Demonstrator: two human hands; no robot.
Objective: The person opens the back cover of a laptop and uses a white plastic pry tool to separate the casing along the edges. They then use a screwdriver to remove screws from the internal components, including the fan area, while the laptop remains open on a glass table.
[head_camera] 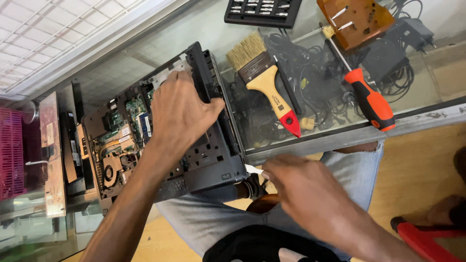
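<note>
Left hand (182, 114) grips opened laptop (160, 140) overhanging glass counter (335, 131) edge; right hand (310, 194) beside corner.

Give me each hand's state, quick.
Left hand: closed, gripping the edge of the opened laptop.
Right hand: closed, fingers pinching a small white pry tool at the laptop's corner.

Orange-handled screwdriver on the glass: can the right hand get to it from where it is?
Probably yes. The screwdriver lies bare on the glass top, nothing over its handle, but the right hand already pinches a small white tool.
</note>
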